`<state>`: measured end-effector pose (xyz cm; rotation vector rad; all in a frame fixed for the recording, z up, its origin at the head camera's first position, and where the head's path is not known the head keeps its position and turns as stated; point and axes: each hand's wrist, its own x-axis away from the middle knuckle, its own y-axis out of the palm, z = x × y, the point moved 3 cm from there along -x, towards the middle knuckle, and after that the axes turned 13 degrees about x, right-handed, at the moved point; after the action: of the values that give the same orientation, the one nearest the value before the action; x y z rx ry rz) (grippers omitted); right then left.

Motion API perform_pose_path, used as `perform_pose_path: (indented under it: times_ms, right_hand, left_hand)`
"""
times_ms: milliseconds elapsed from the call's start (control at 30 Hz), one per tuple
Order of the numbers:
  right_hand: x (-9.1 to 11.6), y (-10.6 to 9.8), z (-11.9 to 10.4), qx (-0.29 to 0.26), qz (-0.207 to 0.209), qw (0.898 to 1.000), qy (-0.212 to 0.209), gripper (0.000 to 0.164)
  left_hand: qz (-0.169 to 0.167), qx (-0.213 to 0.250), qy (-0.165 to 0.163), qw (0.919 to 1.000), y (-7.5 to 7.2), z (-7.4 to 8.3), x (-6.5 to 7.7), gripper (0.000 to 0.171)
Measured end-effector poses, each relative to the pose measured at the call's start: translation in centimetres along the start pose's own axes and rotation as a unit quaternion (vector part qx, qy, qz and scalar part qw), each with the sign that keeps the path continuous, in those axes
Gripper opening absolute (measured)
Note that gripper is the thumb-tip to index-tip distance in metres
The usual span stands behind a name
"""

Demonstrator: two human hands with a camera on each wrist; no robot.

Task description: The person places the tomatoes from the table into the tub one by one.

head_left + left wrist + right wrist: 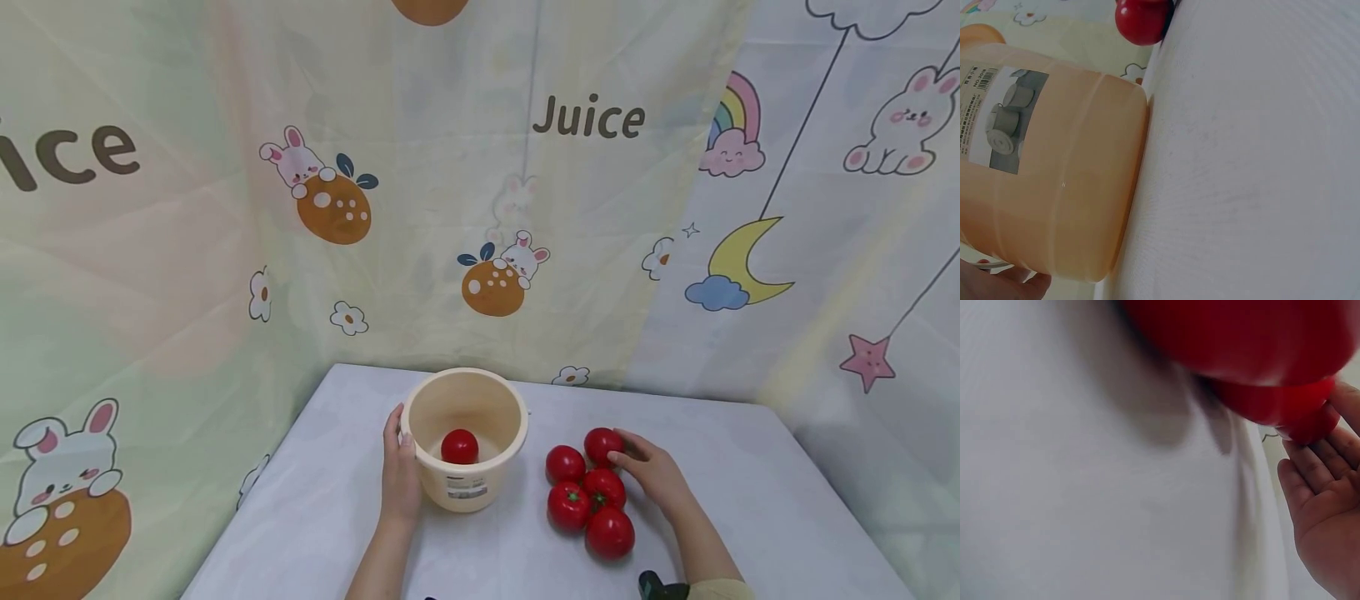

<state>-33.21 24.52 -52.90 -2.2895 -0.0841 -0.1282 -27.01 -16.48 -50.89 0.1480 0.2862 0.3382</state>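
Observation:
A cream plastic bucket (457,483) stands upright on the table, with one red tomato (460,447) inside it. My left hand (401,475) holds the bucket's left side near the rim, thumb in front. In the left wrist view, fingers (1013,281) show at the bucket's lower left. Several tomatoes lie in a cluster to the bucket's right, among them a front one (610,532) and one with a green calyx (568,506). At the cluster's far right corner, my right hand (656,471) grips a tomato (602,447) between thumb and fingers.
A white cloth covers the table (517,567). Printed curtains (405,275) rise behind the table's back edge and along both sides. The bucket carries a label (1004,119) on its front. A dark device (662,586) sits at the right wrist.

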Motion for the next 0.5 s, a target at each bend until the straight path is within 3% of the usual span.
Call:
perform_pose_path:
  times_ms: [500]
  right_hand:
    - [0.5, -2.4, -2.3, -0.006, 0.007, 1.0, -0.013, 0.085]
  left_hand:
    - [-0.002, 0.0, -0.013, 0.9999, 0.0, 0.2, 0.1, 0.053]
